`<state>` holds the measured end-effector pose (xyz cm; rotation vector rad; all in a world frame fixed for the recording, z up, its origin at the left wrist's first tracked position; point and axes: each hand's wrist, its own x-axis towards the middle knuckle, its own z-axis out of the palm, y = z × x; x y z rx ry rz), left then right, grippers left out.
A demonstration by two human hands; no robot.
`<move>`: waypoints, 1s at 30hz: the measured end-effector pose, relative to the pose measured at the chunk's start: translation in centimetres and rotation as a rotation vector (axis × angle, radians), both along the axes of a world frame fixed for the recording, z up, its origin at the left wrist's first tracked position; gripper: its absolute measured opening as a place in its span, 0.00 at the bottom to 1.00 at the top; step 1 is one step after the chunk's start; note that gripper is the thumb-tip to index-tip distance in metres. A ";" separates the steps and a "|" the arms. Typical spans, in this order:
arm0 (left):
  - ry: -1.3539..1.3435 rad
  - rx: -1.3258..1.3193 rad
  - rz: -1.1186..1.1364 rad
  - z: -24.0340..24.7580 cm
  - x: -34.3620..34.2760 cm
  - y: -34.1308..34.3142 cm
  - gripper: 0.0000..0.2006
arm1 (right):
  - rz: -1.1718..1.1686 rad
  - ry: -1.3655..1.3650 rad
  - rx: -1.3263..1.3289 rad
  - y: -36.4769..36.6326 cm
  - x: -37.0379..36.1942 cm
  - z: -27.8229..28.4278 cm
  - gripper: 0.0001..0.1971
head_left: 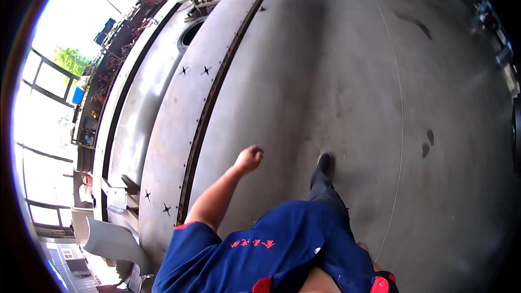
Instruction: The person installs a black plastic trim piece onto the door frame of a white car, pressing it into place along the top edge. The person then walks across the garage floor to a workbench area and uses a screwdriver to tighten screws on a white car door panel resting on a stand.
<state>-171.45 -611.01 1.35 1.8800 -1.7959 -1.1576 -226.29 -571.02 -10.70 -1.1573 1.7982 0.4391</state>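
Note:
My left hand [249, 159] swings out ahead of my body with its fingers curled in, and nothing shows in it. Below and to its left runs a long, low metal platform edge [187, 95] with star-shaped cut-outs; the hand appears over the grey floor [287, 125], apart from that edge. Of my right arm only a small strip of skin [373, 260] shows beside my waist, and the fingers of my right hand are hidden behind my clothing and leg. One dark shoe [324, 161] is stretched forward on the floor.
A grey chair [116, 241] stands at the lower left by the platform's end. Further left, cluttered shelving [103, 84] lines bright windows. A round dark opening [191, 35] sits in the platform's recess. A thin line [401, 108] crosses the floor at right, near dark marks [427, 144].

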 end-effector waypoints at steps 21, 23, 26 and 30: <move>-0.179 0.429 0.040 -7.9 -3.8 -55.2 0.18 | 0.491 -0.214 -0.418 -91.1 -10.9 3.7 0.10; -0.149 0.198 0.090 -2.8 -4.6 -67.8 0.17 | -0.233 -0.283 -0.027 -92.5 -9.4 7.2 0.09; -0.040 0.057 0.168 -0.5 -4.6 -83.9 0.15 | -0.339 -0.314 -0.025 -99.3 -7.0 12.1 0.11; -0.040 0.026 0.215 1.6 -6.4 -100.1 0.16 | -0.283 -0.228 -0.002 -111.7 -9.3 8.4 0.13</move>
